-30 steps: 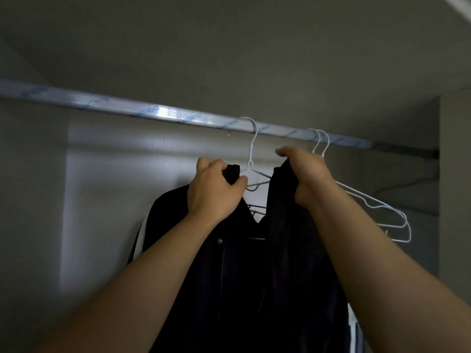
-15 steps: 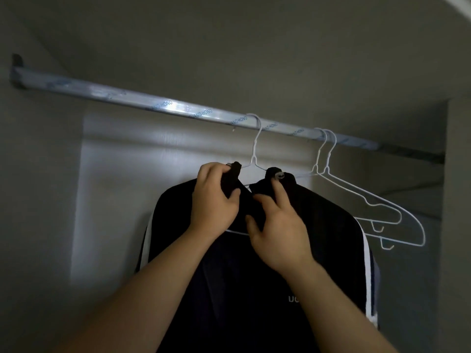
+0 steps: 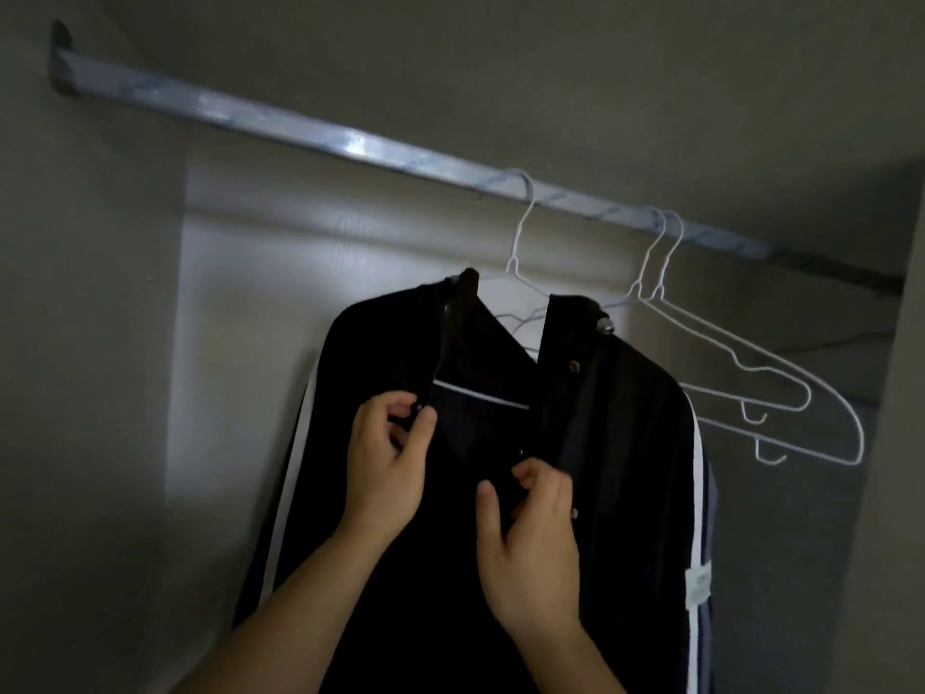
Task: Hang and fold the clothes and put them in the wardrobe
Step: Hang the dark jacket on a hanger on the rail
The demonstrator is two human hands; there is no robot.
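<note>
Wardrobe [image 3: 240, 343]: jacket [image 3: 630, 423] within left grip [image 3: 385, 468], right grip [image 3: 530, 543]

Rail [image 3: 350, 142]: 1, with 1 wall bracket [image 3: 60, 57] visible, at its left end. White wire hangers hooked on the rail: 3 total. That is 1 loaded hanger [image 3: 520, 227] and 2 bare hangers [image 3: 860, 440] bunched together at the right, so 3 hooks over the rail. Dark jacket [image 3: 625, 443]: 1. Hands on the jacket: 2, 1 left hand [image 3: 385, 473] and 1 right hand [image 3: 530, 548]. White sleeve stripes [image 3: 293, 473]: 2, 1 per side. White tag [image 3: 697, 586]: 1. Metal snaps [image 3: 573, 365]: 3 clear on the right front edge. The left edge is too dark to count.
</note>
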